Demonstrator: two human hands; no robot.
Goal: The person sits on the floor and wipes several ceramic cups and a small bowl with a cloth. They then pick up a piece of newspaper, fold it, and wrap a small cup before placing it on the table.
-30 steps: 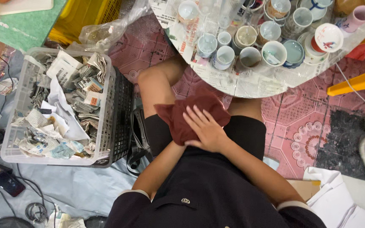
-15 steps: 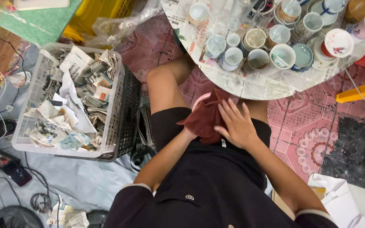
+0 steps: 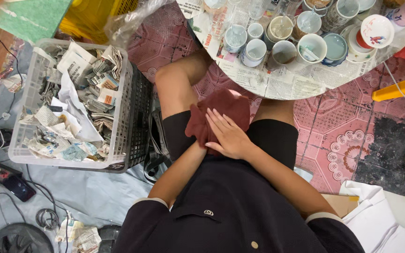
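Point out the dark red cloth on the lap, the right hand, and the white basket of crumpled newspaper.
dark red cloth (image 3: 226,104), head view, on its upper fold.
right hand (image 3: 229,136), head view, on its back.
white plastic basket (image 3: 119,117), head view, on its right rim.

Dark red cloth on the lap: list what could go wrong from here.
1. The dark red cloth lies bunched on the thighs under the right hand, the left hand hidden beneath; it could slide off onto the floor.
2. The knees sit right under the round table, crowded with cups near its edge; a raised knee might jolt them.
3. The basket of crumpled paper stands close beside the left leg and could be knocked.
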